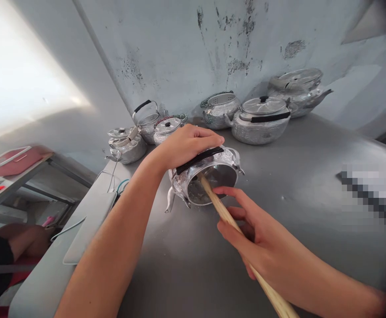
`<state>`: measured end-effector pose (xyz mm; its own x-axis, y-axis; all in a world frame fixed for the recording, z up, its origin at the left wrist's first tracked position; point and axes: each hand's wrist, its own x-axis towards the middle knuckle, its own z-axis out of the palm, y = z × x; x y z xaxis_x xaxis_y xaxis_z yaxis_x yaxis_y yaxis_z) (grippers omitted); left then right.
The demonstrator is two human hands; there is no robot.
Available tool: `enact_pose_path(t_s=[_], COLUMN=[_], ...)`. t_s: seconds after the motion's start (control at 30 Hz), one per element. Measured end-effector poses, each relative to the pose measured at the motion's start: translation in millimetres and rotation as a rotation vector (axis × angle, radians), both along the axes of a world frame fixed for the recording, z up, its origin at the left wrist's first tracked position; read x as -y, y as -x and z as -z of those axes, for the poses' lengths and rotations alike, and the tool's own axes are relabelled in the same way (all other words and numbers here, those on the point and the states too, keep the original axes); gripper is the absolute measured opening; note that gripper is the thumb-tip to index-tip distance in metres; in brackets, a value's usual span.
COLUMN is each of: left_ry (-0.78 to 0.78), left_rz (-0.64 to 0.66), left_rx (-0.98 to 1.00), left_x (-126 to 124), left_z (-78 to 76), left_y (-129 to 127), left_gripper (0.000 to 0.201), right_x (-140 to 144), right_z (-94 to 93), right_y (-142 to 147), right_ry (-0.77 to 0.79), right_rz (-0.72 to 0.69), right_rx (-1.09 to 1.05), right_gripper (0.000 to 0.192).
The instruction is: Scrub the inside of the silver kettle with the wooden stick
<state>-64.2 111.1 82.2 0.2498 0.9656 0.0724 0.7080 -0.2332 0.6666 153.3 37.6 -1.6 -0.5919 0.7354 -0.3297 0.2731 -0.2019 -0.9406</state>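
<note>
On steel table [312, 176], left hand [186, 143] clasping tipped kettle [209, 176], right hand [255, 238] gripping stick [226, 216], kettles [261, 119] behind.

The person's left hand [186, 143] lies palm-down, fingers curled over and pressing from above, its bare forearm stretching up from the lower left with the wrist nearly straight. The right hand [249, 232] enters from the lower right, fingers wrapped in a closed grip, index finger extended forward, the forearm angled low.
</note>
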Motion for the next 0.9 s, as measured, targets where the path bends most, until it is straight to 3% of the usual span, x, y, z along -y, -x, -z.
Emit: enact_pose_path(t_s=[0.5, 0.67, 0.9], left_ry=[-0.040, -0.037, -0.037], left_rz=[0.014, 0.019, 0.014], left_rx=[-0.025, -0.022, -0.017], left_x=[5, 4, 5], left_z=[-2.5, -2.6, -2.1], left_y=[-10, -10, -10], left_gripper=[0.036, 0.037, 0.035], right_x=[3, 3, 4], right_z=[-3.1, -1.3, -0.1], right_y=[0, 2, 1], right_ry=[-0.021, 0.069, 0.039], right_rz=[0.012, 0.032, 0.076], right_rx=[-0.015, -0.008, -0.029], right_gripper=[0.046, 0.037, 0.037])
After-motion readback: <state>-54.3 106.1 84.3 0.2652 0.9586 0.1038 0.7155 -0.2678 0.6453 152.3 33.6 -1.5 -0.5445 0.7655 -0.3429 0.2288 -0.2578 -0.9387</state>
